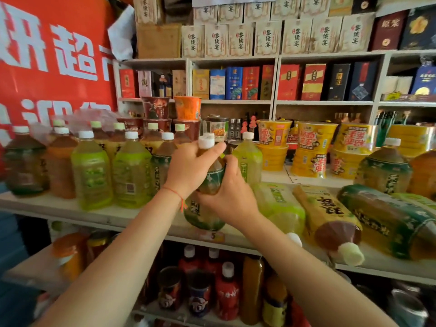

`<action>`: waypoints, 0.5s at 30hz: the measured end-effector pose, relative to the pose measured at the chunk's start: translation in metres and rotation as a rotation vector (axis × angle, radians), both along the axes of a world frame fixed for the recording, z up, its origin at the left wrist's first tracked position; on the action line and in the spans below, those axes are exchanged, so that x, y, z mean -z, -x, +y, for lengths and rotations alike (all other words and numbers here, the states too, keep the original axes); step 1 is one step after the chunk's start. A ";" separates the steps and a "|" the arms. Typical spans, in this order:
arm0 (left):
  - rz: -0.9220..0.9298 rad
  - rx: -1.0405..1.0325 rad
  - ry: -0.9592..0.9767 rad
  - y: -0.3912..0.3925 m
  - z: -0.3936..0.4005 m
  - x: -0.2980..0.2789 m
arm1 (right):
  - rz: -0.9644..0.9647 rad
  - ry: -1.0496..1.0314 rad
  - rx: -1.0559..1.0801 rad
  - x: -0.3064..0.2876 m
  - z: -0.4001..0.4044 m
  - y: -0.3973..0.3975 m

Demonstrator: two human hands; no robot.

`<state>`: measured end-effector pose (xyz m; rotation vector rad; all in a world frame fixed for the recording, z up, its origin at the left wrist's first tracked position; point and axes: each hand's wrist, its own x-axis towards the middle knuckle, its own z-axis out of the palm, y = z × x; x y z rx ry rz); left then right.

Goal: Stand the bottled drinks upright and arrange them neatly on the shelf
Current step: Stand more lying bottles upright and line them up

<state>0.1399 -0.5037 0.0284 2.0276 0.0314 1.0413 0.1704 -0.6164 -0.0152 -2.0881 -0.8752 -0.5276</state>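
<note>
A dark green-labelled tea bottle (207, 182) with a white cap stands upright at the front middle of the white shelf (70, 211). My left hand (188, 168) grips its neck and shoulder. My right hand (231, 197) wraps around its body from the right. Left of it, several yellow-green and brown bottles (132, 171) stand upright in rows. To the right, a pale green bottle (280, 206), a yellow-labelled brown bottle (328, 220) and a green-labelled bottle (389, 220) lie on their sides, caps toward me.
Yellow instant noodle cups (309, 149) are stacked behind the lying bottles. Red noodle cups (155, 109) stand behind the upright rows. Boxed goods fill the wall shelves above. A lower shelf holds red bottles and cans (212, 286). A red banner (52, 55) hangs at the left.
</note>
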 end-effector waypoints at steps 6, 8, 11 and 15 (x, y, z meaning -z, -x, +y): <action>0.051 0.010 0.049 -0.034 0.024 0.008 | 0.129 0.027 0.099 0.004 0.024 -0.018; 0.011 0.026 0.019 -0.042 0.025 0.010 | 0.143 0.042 0.137 0.004 0.027 -0.020; -0.059 0.041 0.048 -0.048 0.028 0.013 | 0.130 0.131 0.173 -0.004 0.023 -0.019; -0.268 -0.159 -0.059 -0.044 0.023 0.028 | -0.009 0.318 0.165 -0.021 -0.008 -0.013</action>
